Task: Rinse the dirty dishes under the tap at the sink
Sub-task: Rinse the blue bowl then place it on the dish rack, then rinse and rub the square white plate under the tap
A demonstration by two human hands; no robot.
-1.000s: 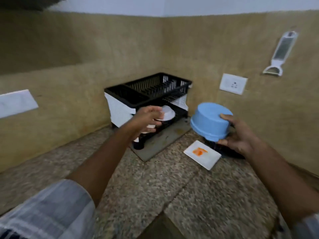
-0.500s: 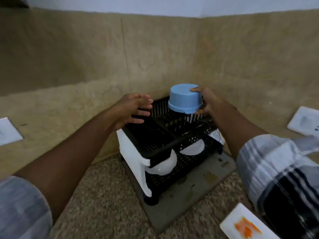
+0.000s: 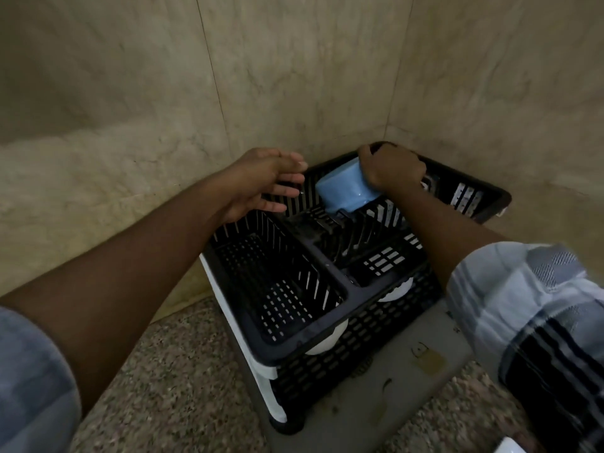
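Right hand grips a smooth round blue bowl in the slotted black rack; left hand spread.

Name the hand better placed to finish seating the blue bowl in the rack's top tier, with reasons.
Right. The right hand already has its grip on the tilted light-blue plastic bowl over the black plastic dish rack; the left hand hovers open beside it, holding nothing.

Speckled counter in tiled corner; grey mat lies on it, black rack on the mat.
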